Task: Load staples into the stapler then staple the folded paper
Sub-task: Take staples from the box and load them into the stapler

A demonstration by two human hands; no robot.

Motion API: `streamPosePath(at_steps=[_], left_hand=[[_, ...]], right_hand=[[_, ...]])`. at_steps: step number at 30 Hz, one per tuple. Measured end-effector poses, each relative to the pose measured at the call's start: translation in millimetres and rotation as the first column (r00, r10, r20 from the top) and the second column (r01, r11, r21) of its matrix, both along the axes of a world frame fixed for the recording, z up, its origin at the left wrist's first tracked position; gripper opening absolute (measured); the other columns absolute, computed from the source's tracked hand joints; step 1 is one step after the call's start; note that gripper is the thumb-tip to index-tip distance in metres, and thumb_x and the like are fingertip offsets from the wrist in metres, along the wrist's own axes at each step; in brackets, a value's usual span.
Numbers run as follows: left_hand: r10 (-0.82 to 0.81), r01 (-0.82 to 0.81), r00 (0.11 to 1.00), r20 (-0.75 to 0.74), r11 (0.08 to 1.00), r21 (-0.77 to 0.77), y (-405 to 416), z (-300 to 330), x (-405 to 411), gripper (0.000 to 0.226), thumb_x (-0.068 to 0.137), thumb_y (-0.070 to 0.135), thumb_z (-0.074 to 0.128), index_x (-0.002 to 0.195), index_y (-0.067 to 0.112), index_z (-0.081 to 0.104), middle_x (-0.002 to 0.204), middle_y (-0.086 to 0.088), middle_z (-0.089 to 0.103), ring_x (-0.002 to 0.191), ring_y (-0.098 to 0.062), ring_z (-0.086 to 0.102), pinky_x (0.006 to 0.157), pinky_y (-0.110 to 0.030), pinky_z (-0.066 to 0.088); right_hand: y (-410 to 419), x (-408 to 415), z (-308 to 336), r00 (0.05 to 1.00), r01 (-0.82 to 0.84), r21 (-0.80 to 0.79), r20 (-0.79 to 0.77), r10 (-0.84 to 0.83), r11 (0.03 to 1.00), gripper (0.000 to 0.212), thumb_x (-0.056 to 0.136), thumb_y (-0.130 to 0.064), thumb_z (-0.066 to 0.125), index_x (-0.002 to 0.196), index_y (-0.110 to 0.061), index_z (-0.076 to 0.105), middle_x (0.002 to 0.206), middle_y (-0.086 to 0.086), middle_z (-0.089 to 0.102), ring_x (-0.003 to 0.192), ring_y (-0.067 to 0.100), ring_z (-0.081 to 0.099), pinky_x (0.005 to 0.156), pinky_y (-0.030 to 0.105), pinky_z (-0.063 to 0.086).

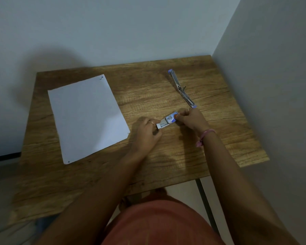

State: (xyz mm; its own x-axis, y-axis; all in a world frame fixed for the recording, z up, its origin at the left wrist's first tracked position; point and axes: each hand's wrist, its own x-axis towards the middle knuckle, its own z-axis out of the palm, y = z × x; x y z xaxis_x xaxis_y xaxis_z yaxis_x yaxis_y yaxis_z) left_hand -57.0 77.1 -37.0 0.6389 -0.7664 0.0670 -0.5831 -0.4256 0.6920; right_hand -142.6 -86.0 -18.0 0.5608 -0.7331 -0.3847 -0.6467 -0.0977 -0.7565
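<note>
Both hands work a small staple box (167, 121) just above the wooden counter (166, 161), near its middle: the left hand (148, 131) pinches the white inner tray at its outer end, the right hand (191, 119) pinches the printed sleeve, fingers curled close on each. The box looks light and thin-walled — cardboard that would crush under a hard squeeze — so hold it by its long edges. The staple strips inside (not visible here) are likely brittle and best lifted by their sides. The stapler (181, 89) lies swung open beyond the right hand; the sheet of paper (87, 117) lies flat, well to the left.
</note>
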Motion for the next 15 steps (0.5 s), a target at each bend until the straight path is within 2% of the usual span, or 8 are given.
streamPosePath(at_steps=[2, 3, 4, 6, 8, 10, 12, 15], left_hand=[[0.005, -0.005, 0.999, -0.034, 1.0, 0.002, 1, -1, 1, 0.032, 0.088, 0.016, 0.065, 0.119, 0.01, 0.064, 0.122, -0.004, 0.059, 0.106, -0.011, 0.055, 0.083, -0.008, 0.034], [0.004, -0.004, 0.999, -0.054, 1.0, -0.002, 1, -1, 1, 0.032, 0.088, 0.016, 0.064, 0.119, 0.011, 0.064, 0.122, -0.004, 0.058, 0.106, -0.012, 0.056, 0.085, -0.011, 0.036], [0.003, -0.003, 0.998, -0.066, 1.0, -0.009, 1, -1, 1, 0.032, 0.088, 0.017, 0.065, 0.119, 0.011, 0.064, 0.122, -0.004, 0.058, 0.106, -0.013, 0.057, 0.086, -0.013, 0.039], [0.004, -0.005, 0.998, -0.066, 1.0, -0.017, 2, 0, 1, 0.031, 0.088, 0.017, 0.065, 0.118, 0.011, 0.065, 0.121, -0.004, 0.059, 0.105, -0.014, 0.058, 0.087, -0.018, 0.044], [0.011, -0.012, 0.998, -0.063, 1.0, -0.013, 2, 1, 1, 0.031, 0.088, 0.018, 0.065, 0.117, 0.012, 0.066, 0.12, -0.003, 0.06, 0.104, -0.015, 0.059, 0.087, -0.022, 0.048], [0.02, -0.021, 0.998, -0.055, 1.0, -0.009, 2, 1, 1, 0.03, 0.087, 0.018, 0.065, 0.116, 0.011, 0.067, 0.119, -0.004, 0.061, 0.104, -0.017, 0.059, 0.084, -0.02, 0.045], [0.024, -0.024, 0.998, -0.054, 1.0, 0.0, 2, 1, 1, 0.031, 0.087, 0.018, 0.065, 0.117, 0.01, 0.067, 0.121, -0.006, 0.061, 0.106, -0.018, 0.059, 0.085, -0.018, 0.042], [0.017, -0.016, 0.998, -0.068, 1.0, 0.011, 1, 2, 1, 0.032, 0.088, 0.019, 0.064, 0.119, 0.01, 0.066, 0.125, -0.006, 0.06, 0.11, -0.019, 0.059, 0.092, -0.024, 0.046]], right_hand=[[2, 1, 1, 0.996, -0.093, -0.154, -0.018, 0.092, 0.984, 0.007, 0.086, -0.016, 0.067, 0.088, -0.009, 0.066, 0.093, 0.014, 0.071, 0.083, 0.02, 0.066, 0.084, 0.036, 0.053], [3, 1, 2, 0.988, -0.151, -0.26, -0.034, 0.147, 0.954, 0.013, 0.086, -0.017, 0.067, 0.094, -0.008, 0.065, 0.093, 0.012, 0.069, 0.078, 0.015, 0.062, 0.077, 0.032, 0.051], [5, 2, 4, 0.976, -0.215, -0.365, -0.054, 0.21, 0.906, 0.017, 0.086, -0.019, 0.067, 0.098, -0.007, 0.064, 0.094, 0.01, 0.065, 0.076, 0.013, 0.057, 0.073, 0.03, 0.048], [7, 3, 7, 0.928, -0.357, -0.517, -0.106, 0.356, 0.778, 0.019, 0.087, -0.023, 0.066, 0.098, -0.007, 0.066, 0.098, 0.006, 0.055, 0.082, 0.012, 0.052, 0.073, 0.028, 0.042], [9, 4, 10, 0.859, -0.491, -0.558, -0.182, 0.479, 0.668, 0.022, 0.089, -0.025, 0.064, 0.098, -0.006, 0.068, 0.103, 0.008, 0.054, 0.089, 0.018, 0.055, 0.077, 0.032, 0.045], [12, 7, 12, 0.789, -0.594, -0.556, -0.259, 0.558, 0.581, 0.026, 0.09, -0.027, 0.062, 0.098, -0.004, 0.07, 0.106, 0.01, 0.057, 0.094, 0.023, 0.058, 0.08, 0.036, 0.046], [15, 12, 13, 0.733, -0.657, -0.567, -0.327, 0.597, 0.497, 0.029, 0.091, -0.029, 0.059, 0.097, -0.004, 0.071, 0.105, 0.01, 0.058, 0.094, 0.024, 0.058, 0.079, 0.039, 0.046], [16, 18, 13, 0.681, -0.708, -0.592, -0.427, 0.594, 0.386, 0.031, 0.093, -0.031, 0.054, 0.1, -0.007, 0.072, 0.103, 0.009, 0.059, 0.094, 0.025, 0.058, 0.073, 0.034, 0.038]])
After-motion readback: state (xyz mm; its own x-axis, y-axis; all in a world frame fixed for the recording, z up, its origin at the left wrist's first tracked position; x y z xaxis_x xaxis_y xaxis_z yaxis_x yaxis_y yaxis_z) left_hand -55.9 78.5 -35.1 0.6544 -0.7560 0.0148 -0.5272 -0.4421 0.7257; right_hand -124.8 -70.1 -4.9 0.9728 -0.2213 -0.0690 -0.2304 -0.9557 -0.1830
